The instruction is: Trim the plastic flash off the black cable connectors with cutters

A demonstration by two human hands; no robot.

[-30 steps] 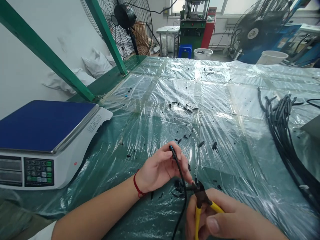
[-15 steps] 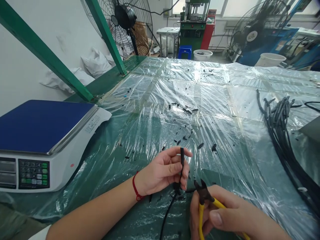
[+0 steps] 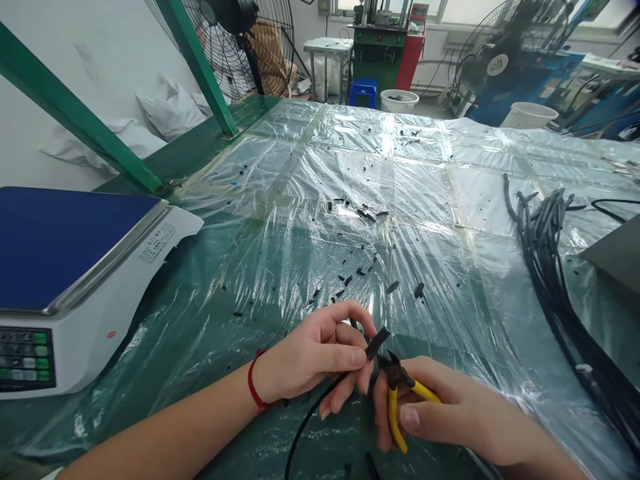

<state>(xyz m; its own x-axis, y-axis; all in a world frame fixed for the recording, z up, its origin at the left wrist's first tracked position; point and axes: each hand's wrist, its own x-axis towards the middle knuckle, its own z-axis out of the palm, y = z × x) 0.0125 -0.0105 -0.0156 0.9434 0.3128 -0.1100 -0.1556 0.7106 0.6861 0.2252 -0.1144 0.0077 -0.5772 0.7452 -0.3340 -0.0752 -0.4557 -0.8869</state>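
Between the thumb and fingers of my left hand [image 3: 320, 353] is a black cable [image 3: 309, 415] with a thicker black end [image 3: 377, 343] pointing up and to the right. The cable's thin length hangs down toward the bottom edge. My right hand [image 3: 440, 407] is closed round the yellow handles of diagonal cutters [image 3: 397, 380]. The cutters' dark jaws are parted and sit just below and right of the thick end; whether they touch it I cannot tell. Small black scraps [image 3: 367, 215] lie scattered over the plastic sheet [image 3: 300, 247] beyond my hands.
A scale [image 3: 100, 267] with a blue top stands at the left. Along the right lies a bundle of black cables [image 3: 555, 267], beside a grey box edge [image 3: 620, 257]. A green post [image 3: 200, 67] rises at the back left. Fans, white buckets [image 3: 399, 100] and machines stand beyond the table.
The cable's thick end has tipped from upright to a slant toward the cutters. My right hand has brought the cutters slightly up and left. The whole view has shifted a little.
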